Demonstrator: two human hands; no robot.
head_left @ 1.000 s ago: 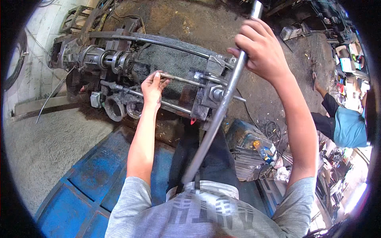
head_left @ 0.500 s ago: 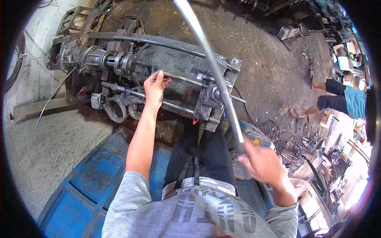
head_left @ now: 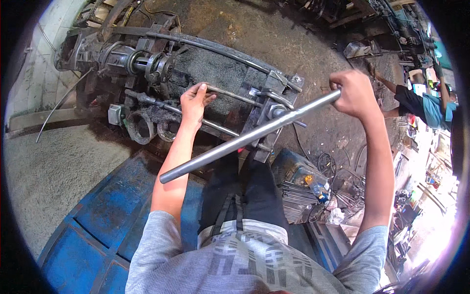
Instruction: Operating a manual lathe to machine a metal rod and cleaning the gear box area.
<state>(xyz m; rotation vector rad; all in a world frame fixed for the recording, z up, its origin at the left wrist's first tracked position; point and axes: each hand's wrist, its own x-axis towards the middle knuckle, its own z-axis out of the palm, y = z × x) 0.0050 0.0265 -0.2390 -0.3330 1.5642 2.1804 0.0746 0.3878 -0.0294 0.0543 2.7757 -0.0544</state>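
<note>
My left hand (head_left: 195,104) is closed in a pinch round the end of a thin metal rod (head_left: 235,95). The rod runs right into a dark metal clamp block (head_left: 267,117) at the end of a greasy machine (head_left: 210,61). In my right hand (head_left: 355,93) is the upper end of a long, smooth steel bar (head_left: 245,137), fist wrapped round it. The bar slants down to the left, crossing in front of the clamp block, and its free end overlaps my left forearm. Whether it touches the block cannot be told.
Blue metal panels (head_left: 105,215) lie at lower left beside grey gritty ground (head_left: 63,166). On the right are a stack of thin rods (head_left: 296,198), a bottle (head_left: 316,186) and coiled cable (head_left: 327,161). Another person (head_left: 426,105) is at the far right among scattered metal parts.
My right hand has moved up and away, swinging the steel bar from steep to a slant down toward the left. My left hand keeps its pinch. The other person has shifted position.
</note>
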